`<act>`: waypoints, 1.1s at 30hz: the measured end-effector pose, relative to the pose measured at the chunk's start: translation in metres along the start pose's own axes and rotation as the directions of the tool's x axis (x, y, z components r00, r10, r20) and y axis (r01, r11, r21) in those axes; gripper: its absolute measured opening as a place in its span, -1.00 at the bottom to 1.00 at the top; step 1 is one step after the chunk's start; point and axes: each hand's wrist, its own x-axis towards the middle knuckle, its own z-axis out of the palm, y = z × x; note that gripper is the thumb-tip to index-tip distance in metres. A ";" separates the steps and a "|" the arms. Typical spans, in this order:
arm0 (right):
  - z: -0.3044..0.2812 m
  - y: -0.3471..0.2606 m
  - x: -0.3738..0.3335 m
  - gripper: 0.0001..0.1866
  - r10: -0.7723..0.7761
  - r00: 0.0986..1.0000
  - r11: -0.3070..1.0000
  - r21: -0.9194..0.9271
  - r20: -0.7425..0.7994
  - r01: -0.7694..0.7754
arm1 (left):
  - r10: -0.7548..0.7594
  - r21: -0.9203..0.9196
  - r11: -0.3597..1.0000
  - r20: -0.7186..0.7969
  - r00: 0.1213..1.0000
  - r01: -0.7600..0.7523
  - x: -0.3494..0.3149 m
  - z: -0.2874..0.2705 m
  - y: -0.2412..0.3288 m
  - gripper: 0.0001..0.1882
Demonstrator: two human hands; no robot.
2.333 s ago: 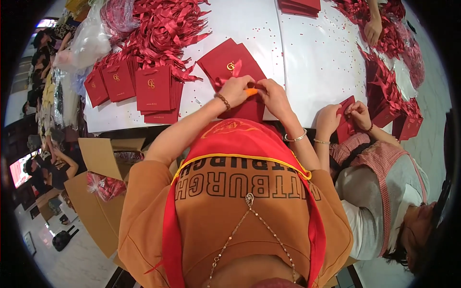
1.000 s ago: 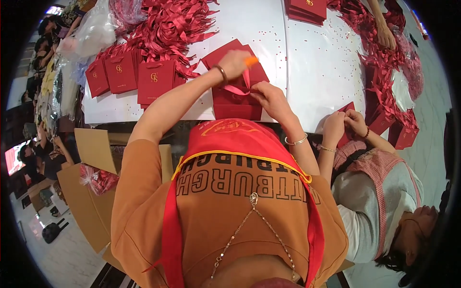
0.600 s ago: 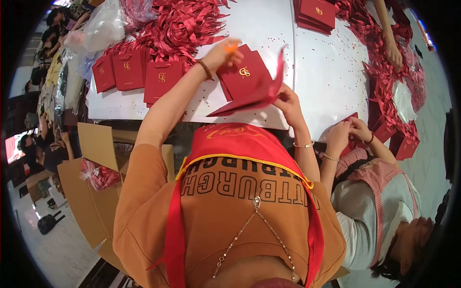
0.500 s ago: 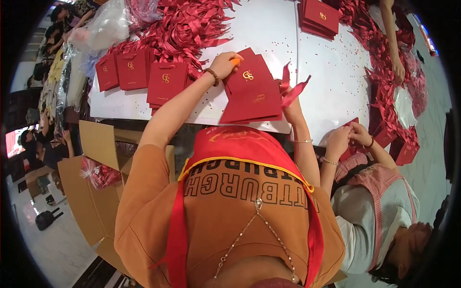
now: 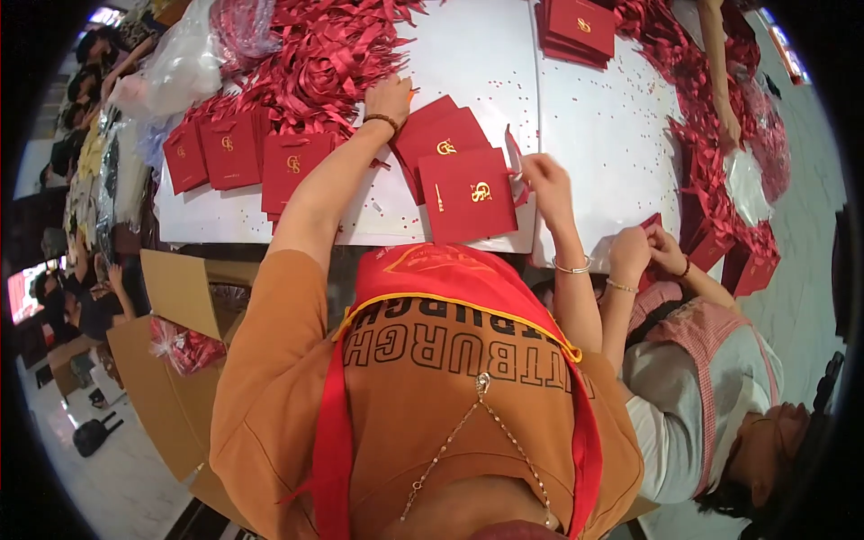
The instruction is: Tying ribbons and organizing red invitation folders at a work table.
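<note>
My right hand (image 5: 546, 184) is closed at the right edge of a red paper gift bag (image 5: 468, 193), pinching its red ribbon (image 5: 517, 162). This bag, marked with a gold emblem, lies flat across a fanned stack of matching bags (image 5: 445, 126) near the table's front edge. Farther left, my left hand (image 5: 389, 97) has reached the near edge of a heap of loose red ribbons (image 5: 333, 63). Its fingers are curled and partly hidden. A small orange thing (image 5: 412, 95) shows beside the thumb; whether it is held or worn I cannot make out.
More red bags (image 5: 231, 148) stand in piles on the white table (image 5: 486, 54) at left, with another stack (image 5: 576, 31) at the far side. Small confetti-like bits dot the tabletop. At right, a co-worker's hands (image 5: 643, 252) handle a bag. A cardboard box (image 5: 162, 378) stands at lower left.
My left hand has moved left and away from the bag stack to the ribbon heap. The top bag has turned straighter, and my right hand has come into view beside its ribbon.
</note>
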 end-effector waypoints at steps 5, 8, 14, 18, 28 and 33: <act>0.032 0.010 -0.002 -0.64 -0.219 0.975 0.832 -0.512 0.048 0.212 | 0.438 -0.061 0.885 -0.230 0.869 -0.462 -0.015 -0.037 0.013 -0.91; 0.042 0.013 0.010 -0.61 -0.342 0.940 0.750 -0.606 -0.012 0.265 | 0.314 -0.620 0.740 -0.026 0.949 -0.261 -0.047 -0.048 0.039 -0.86; 0.052 0.001 0.027 -0.73 -0.382 0.913 0.681 -0.624 0.145 0.384 | 0.106 -0.547 0.837 0.159 0.982 -0.002 -0.097 -0.022 0.052 -0.82; 0.061 -0.003 0.030 -0.71 -0.431 0.846 0.610 -0.590 0.314 0.529 | 0.069 -0.516 0.851 0.291 0.954 0.096 -0.108 -0.042 0.032 -0.84; 0.093 -0.009 0.027 -0.70 -0.414 0.865 0.778 -0.383 0.282 0.498 | -0.093 -0.430 0.871 0.328 0.940 0.236 -0.145 -0.046 0.006 -0.81; 0.085 0.000 0.047 -0.68 -0.335 0.867 0.811 -0.356 0.369 0.465 | -0.085 -0.524 0.814 0.317 0.945 0.249 -0.139 -0.045 0.013 -0.83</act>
